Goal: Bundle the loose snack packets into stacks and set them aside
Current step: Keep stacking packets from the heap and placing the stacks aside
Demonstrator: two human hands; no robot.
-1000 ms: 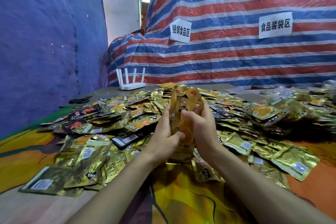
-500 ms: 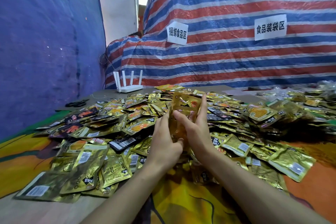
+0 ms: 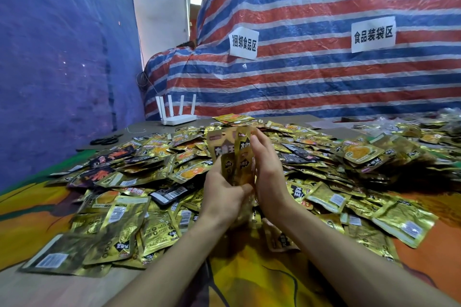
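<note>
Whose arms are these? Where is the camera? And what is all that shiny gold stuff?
There is no machine here. The arms belong to a person, and the camera sits on their head looking down, so you see what they see. The left hand grips a stack of snack packets held upright, and the right hand presses against its side with straight fingers. Loose gold packets cover the table. A white router and scissors lie farther back.

Only bare limbs showed: the left forearm [image 3: 159, 264] ran in from 7 o'clock, the right forearm [image 3: 349, 252] from 5 o'clock, both uncovered to the frame edge. The left hand [image 3: 224, 198] and right hand [image 3: 270, 177] were bare too.
</note>
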